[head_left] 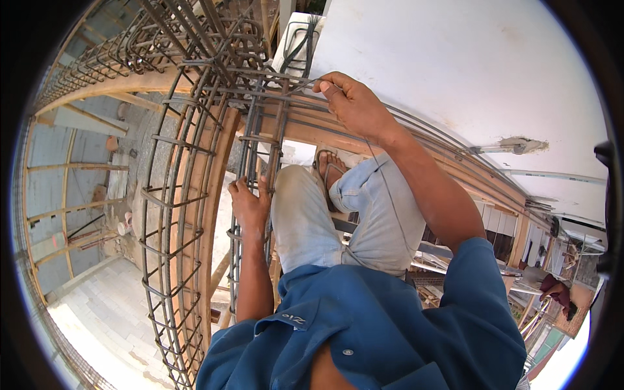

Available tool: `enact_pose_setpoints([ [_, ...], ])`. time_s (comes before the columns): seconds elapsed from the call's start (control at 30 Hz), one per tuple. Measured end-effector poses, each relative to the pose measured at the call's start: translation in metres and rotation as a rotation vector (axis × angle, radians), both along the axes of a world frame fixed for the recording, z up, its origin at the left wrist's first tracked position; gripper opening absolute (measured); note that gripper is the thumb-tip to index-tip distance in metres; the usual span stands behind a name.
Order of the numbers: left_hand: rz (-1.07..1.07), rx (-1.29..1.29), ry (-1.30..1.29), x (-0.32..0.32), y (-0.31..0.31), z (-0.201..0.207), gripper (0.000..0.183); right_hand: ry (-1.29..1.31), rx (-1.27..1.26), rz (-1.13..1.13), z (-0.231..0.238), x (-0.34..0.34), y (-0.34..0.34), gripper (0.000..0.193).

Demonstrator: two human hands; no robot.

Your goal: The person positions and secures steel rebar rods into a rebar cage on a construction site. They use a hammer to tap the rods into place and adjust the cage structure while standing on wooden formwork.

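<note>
Thumb and fingers pinched, my right hand point(354, 107) holds a thin dark tie wire point(390, 192) beside the rebar joint. The wire trails down past my wrist and across my jeans; its far end is hard to make out. My left hand point(250, 205) is lower and to the left, its fingers bent over the bars of a narrow rebar cage point(260, 130) that runs along my left knee. At the top, this cage meets a dense crossing of bars point(221, 58). To its left stands a wider rebar cage point(175, 214) with square stirrups.
Wooden form boards point(218, 169) run beside the cages. Long loose bars point(422, 130) lie along a white wall point(468, 71) at right. Bent stirrups and a bundle of wire point(302, 49) sit on a ledge. The ground point(107, 312) lies far below at left; my sandalled foot point(331, 169) is between the beams.
</note>
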State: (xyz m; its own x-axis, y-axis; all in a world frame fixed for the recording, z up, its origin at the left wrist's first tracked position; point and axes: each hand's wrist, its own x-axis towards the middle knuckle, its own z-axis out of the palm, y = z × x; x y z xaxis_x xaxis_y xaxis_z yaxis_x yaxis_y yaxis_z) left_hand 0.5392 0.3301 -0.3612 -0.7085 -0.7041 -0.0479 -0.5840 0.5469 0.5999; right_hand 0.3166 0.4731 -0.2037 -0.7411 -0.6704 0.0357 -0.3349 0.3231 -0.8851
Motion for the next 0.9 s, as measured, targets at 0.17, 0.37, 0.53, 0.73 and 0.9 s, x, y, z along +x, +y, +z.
enact_pose_setpoints([
  [0.17, 0.111, -0.370, -0.119, -0.015, 0.033, -0.014, 0.048, 0.194, 0.446, 0.093, -0.004, -0.042, -0.006, 0.034],
  [0.37, -0.168, -0.321, -0.328, -0.068, 0.027, -0.031, 0.050, 0.033, 0.566, 0.281, -0.086, -0.124, 0.046, 0.040],
  [0.53, -0.058, -0.135, -0.497, -0.083, 0.025, -0.041, 0.055, 0.002, 0.789, 0.185, -0.236, -0.039, 0.156, 0.037],
  [0.73, -0.081, -0.143, -0.538, -0.082, 0.026, -0.042, 0.057, 0.252, 0.808, 0.048, -0.342, 0.046, 0.184, 0.040],
  [0.9, -0.095, -0.216, -0.447, -0.081, 0.029, -0.045, 0.055, 0.304, 0.899, 0.047, -0.363, 0.049, 0.177, 0.041],
])
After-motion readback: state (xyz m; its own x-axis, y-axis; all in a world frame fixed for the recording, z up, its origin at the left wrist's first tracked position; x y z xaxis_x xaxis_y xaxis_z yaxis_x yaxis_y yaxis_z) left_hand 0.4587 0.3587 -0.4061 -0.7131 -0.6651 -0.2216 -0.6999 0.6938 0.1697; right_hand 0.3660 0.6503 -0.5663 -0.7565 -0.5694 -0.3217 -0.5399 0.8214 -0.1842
